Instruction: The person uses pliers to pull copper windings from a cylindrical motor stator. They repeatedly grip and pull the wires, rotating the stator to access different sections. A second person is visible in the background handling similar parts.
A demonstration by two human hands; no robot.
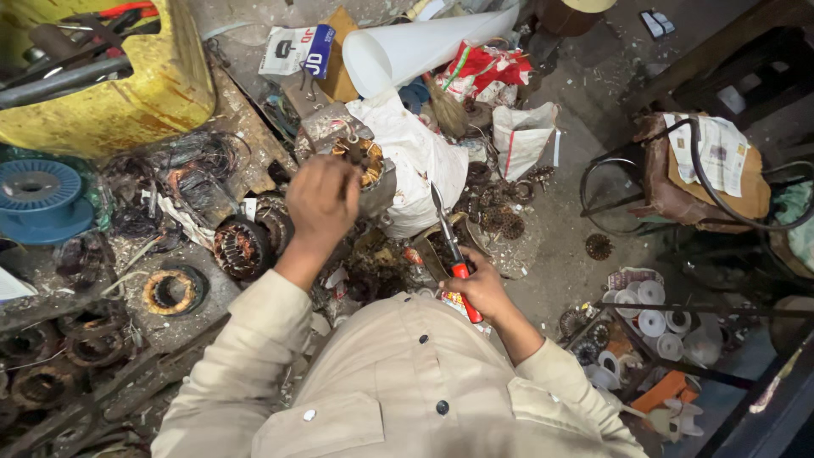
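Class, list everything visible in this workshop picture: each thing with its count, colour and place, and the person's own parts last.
Motor stator with copper windings: one, grey and copper, centre, under left hand.
Red-handled pliers: one, in right hand.
White plastic cone: one, top centre.
Blue wire spool: one, far left.
Yellow metal machine: one, top left.
White cloth sack: one, centre.
Left hand: grip on stator winding.
Right hand: grip shut on pliers.

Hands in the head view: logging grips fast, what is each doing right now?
Left hand: closed at the copper windings of the motor stator.
Right hand: closed on the red-handled pliers.
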